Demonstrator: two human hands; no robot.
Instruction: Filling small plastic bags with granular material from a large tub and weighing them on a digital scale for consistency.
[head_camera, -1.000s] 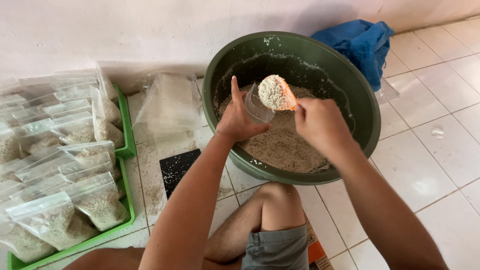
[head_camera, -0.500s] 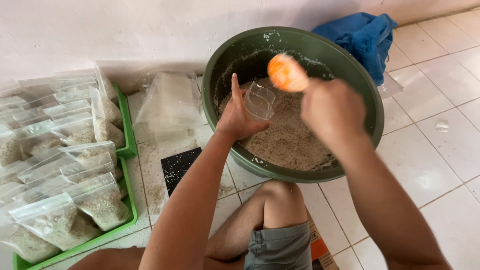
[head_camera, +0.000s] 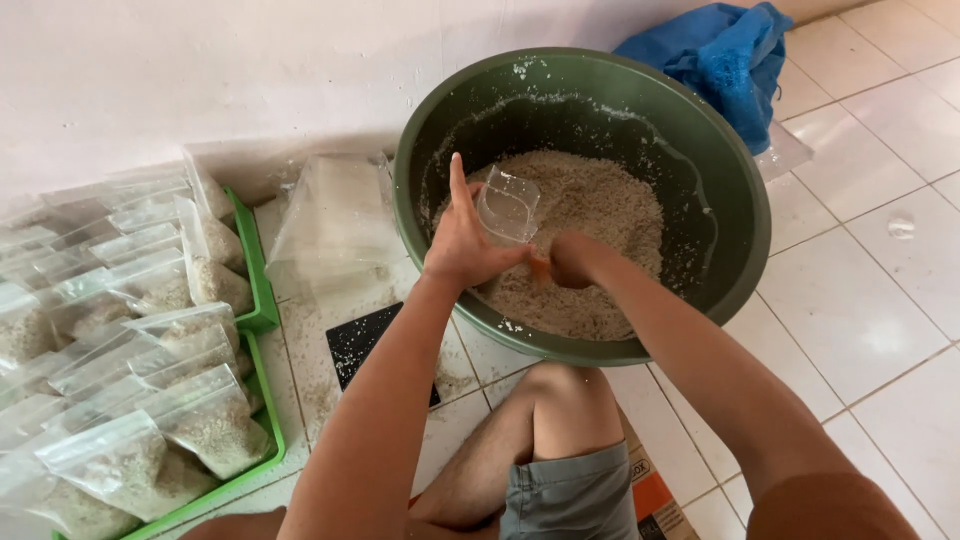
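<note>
Floor: white tiles by a pale wall, a blue cloth (head_camera: 725, 55) far right.
Basin: a big green basin (head_camera: 730, 190) in the middle, half full of pale grain (head_camera: 600, 210).
Left hand (head_camera: 465, 245): pinches a small clear bag (head_camera: 508, 203) open over the basin.
Right hand (head_camera: 575, 258): closed on an orange scoop (head_camera: 541, 268), low in the grain near the bag.
Doing it well: keep the bag's mouth wide and over the basin so spills fall back in; lift a level scoop.
Left side: filled bags (head_camera: 190, 425) stacked in green trays (head_camera: 262, 290).
</note>
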